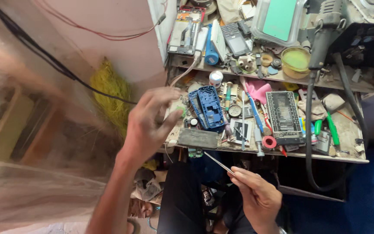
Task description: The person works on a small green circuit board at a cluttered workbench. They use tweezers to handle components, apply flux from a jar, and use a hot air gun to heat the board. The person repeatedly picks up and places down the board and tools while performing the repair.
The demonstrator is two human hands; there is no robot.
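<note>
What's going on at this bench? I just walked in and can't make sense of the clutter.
A person sits at a cluttered workbench. The right hand holds metal tweezers below the bench edge. The left hand reaches to the bench's left end, fingers at a small pale part, beside a blue phone frame.

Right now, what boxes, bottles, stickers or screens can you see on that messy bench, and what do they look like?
Clear case: top shelf, rounded plastic, green inside.
Dark handset: top shelf, left of the case, upright, small grey screen.
Blue tube: top shelf, a cylinder.
White bottle: lower bench, small, red band label.
Black card: lower bench, rectangle with pale rows.
</note>
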